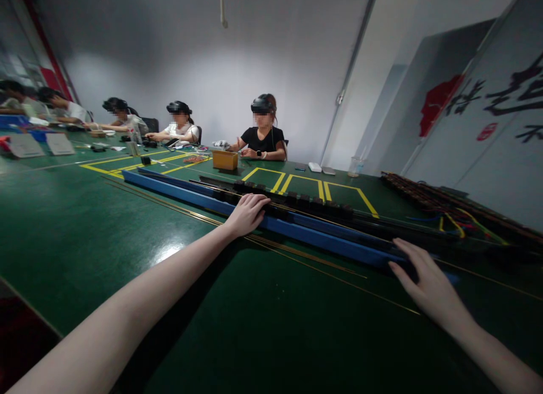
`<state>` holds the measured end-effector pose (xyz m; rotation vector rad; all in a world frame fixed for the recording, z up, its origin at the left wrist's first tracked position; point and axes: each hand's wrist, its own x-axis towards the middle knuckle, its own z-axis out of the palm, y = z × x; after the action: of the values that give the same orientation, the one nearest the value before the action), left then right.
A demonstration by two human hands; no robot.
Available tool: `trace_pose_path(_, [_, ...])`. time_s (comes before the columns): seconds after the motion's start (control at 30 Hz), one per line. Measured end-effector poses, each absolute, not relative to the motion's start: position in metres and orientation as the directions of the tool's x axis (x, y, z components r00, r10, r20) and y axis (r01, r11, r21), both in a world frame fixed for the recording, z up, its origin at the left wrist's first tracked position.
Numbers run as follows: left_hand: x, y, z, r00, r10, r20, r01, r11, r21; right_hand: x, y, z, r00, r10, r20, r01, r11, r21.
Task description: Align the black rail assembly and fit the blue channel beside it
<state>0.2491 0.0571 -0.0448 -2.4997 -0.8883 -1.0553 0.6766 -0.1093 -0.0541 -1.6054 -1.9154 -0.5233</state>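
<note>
My left hand (247, 214) reaches over the middle of a long blue trough (314, 240), fingers together and curled at a thin brass rod (360, 231) that runs above it. What its fingertips touch is partly hidden. Near the trough's right end, my right hand (424, 281) hovers with thumb and fingers apart, beside the same rod. Dark strips lie inside the trough, and a row of black blocks (316, 204) stands along its far side. Several loose brass rods (297, 251) lie on the table in front of the trough, passing under my left wrist.
The green table (127, 241) carries yellow tape outlines (303, 181). Across it sit several people with headsets, the nearest in a black shirt (265, 142) behind a brown box (224, 159). A pile of dark strips with coloured wires (458, 204) lies at the right.
</note>
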Motion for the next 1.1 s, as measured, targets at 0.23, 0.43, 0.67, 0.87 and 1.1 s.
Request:
trace_pose_path(0.23, [0.237, 0.065, -0.043, 0.522, 0.428, 0.738, 0.645, -0.764, -0.012, 0.675, -0.11, -0.053, -0.062, 0.751, 0.657, 0.986, 0.149, -0.078])
trace_pose_path(0.43, [0.227, 0.067, -0.043, 0.486, 0.429, 0.762, 0.664, -0.748, -0.002, 0.672, -0.116, -0.046, 0.128, 0.699, 0.704, 0.991, -0.061, -0.12])
trace_pose_path(0.67, [0.222, 0.065, -0.046, 0.409, 0.433, 0.803, 0.691, -0.722, 0.037, 0.679, -0.117, -0.04, 0.415, 0.712, 0.566, 0.91, -0.325, -0.258])
trace_pose_path(0.87, [0.22, 0.063, -0.046, 0.347, 0.457, 0.819, 0.72, -0.69, 0.08, 0.681, -0.115, -0.04, 0.342, 0.728, 0.595, 0.94, -0.257, -0.225])
trace_pose_path(1.1, [0.216, 0.067, -0.049, 0.237, 0.492, 0.838, 0.757, -0.634, 0.157, 0.682, -0.112, -0.049, 0.12, 0.743, 0.659, 0.99, -0.036, -0.139])
